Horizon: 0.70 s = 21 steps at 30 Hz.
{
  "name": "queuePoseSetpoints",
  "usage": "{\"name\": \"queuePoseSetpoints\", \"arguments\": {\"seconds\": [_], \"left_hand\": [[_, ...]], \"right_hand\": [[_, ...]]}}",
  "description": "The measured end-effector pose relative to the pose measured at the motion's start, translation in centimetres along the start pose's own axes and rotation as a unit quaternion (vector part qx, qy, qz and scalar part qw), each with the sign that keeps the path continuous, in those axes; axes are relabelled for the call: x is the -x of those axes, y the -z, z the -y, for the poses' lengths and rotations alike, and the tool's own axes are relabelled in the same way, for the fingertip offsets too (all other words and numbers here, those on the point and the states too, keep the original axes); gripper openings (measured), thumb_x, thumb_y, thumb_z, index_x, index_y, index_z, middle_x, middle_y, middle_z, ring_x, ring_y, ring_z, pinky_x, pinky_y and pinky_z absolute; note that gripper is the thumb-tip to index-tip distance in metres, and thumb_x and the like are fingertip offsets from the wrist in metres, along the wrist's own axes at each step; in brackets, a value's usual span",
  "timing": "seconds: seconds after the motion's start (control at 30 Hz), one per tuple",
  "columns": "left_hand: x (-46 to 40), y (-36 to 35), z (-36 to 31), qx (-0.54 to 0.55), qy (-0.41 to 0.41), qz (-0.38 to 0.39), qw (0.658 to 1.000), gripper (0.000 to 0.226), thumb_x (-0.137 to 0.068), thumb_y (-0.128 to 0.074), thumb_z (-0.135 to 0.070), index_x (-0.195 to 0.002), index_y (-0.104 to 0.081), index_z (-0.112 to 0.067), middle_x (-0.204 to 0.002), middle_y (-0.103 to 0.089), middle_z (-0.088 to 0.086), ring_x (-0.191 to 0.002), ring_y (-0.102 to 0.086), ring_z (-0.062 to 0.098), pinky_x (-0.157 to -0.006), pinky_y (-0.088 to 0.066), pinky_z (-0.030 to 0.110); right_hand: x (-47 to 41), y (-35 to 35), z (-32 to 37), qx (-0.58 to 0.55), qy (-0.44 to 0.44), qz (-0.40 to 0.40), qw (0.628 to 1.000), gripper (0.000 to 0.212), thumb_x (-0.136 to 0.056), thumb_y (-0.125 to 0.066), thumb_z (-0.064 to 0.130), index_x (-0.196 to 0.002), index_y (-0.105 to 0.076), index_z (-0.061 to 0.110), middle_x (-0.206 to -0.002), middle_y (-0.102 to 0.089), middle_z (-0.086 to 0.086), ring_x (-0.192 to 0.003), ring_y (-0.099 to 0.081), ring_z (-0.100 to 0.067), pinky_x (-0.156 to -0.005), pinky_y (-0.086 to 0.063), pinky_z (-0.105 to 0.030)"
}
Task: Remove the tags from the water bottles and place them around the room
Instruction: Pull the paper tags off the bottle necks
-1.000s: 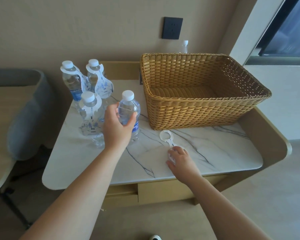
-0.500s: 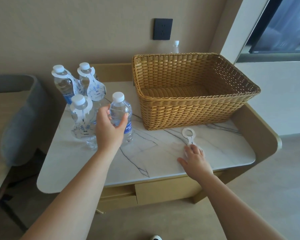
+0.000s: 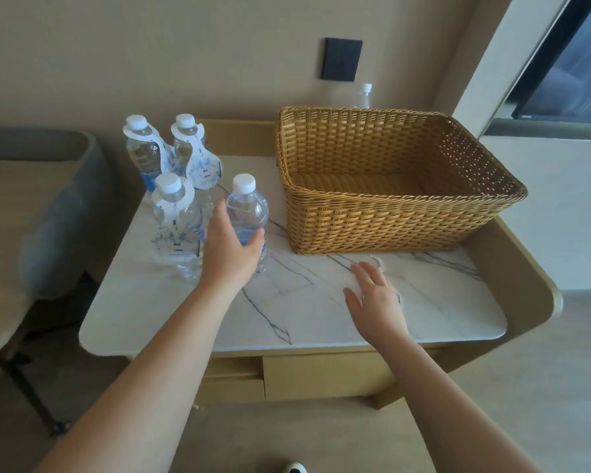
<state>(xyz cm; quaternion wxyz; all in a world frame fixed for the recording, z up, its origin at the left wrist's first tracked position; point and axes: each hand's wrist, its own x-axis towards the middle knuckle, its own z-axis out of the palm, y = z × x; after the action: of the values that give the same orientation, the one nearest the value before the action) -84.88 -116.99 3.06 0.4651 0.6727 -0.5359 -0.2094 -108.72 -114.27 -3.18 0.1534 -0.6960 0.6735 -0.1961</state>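
The tabletop (image 3: 321, 302) was smooth white marble-look stone with grey veins, faintly glossy. The basket (image 3: 389, 213) was rough woven wicker, honey-coloured. The bottles (image 3: 247, 213) were clear glossy plastic with white ribbed caps; their tags (image 3: 202, 169) looked like matt white card.

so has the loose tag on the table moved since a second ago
Yes. The tag under the right hand slid right along the basket front, away from the bottles.

Left hand (image 3: 231, 249) curled round a bottle (image 3: 248, 216), right hand (image 3: 376, 297) flat, fingers (image 3: 367, 271) spread
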Motion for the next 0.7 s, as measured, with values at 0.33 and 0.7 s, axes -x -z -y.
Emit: {"name": "queuePoseSetpoints", "arguments": {"seconds": [0.33, 0.7], "left_hand": [[2.0, 5.8, -0.1, 0.005, 0.005, -0.062, 0.998, 0.049, -0.088, -0.065, -0.023, -0.133, -0.046, -0.023, -0.113, -0.058, -0.007, -0.097, -0.06, 0.004, -0.08, -0.046, 0.016], [-0.5, 11.5, 4.2, 0.038, -0.023, -0.138, 0.989, 0.018, -0.088, -0.062, -0.012, -0.1, -0.058, -0.025, -0.098, -0.063, -0.009, -0.093, -0.06, 0.0, -0.07, -0.044, 0.011]], "right_hand": [[-1.7, -1.5, 9.8, -0.157, 0.134, -0.005, 0.978, 0.032, -0.091, -0.058, 0.017, -0.122, -0.06, 0.013, -0.122, -0.058, -0.002, -0.107, -0.056, -0.019, -0.082, -0.033, -0.016], [-1.5, -3.0, 20.1, -0.236, 0.174, 0.006, 0.956, 0.039, -0.087, -0.064, 0.019, -0.126, -0.055, 0.017, -0.111, -0.053, 0.004, -0.104, -0.057, -0.014, -0.084, -0.041, -0.023]]}}
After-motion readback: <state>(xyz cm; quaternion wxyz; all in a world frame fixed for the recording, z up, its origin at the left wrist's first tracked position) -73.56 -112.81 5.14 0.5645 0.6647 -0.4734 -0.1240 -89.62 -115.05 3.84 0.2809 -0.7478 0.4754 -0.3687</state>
